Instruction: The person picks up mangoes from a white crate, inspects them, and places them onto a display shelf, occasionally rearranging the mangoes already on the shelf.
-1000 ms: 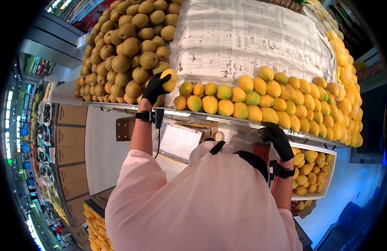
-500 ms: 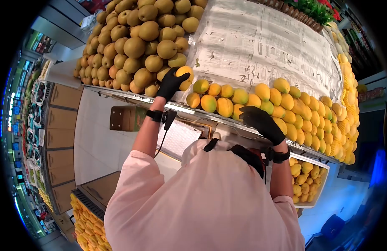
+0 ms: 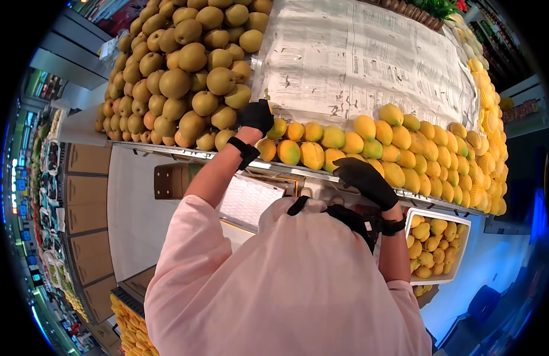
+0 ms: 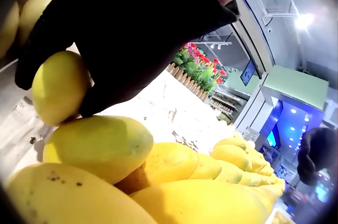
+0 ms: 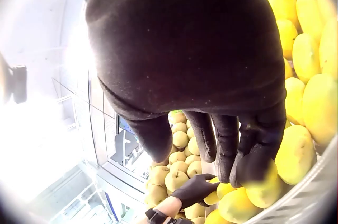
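The paper [image 3: 375, 59] was open room, with pears [image 3: 191, 86] along its left edge. My left hand [image 3: 256, 117] pinched a mango [image 4: 59, 87] at the row's [image 3: 332, 137] end; the left wrist view showed it, the head view mostly hid it, unlike before. My right hand [image 3: 366, 181] hung loose near the shelf edge [image 3: 280, 168].

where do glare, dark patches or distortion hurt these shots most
Head view: wide-angle distortion bends the brown panels at left, and the corners fall to black. Left wrist: the gloved left hand goes almost featureless black, while a ceiling lamp flares. Right wrist: glare bleaches much of the left side white, and mangoes beside the right hand look overexposed.
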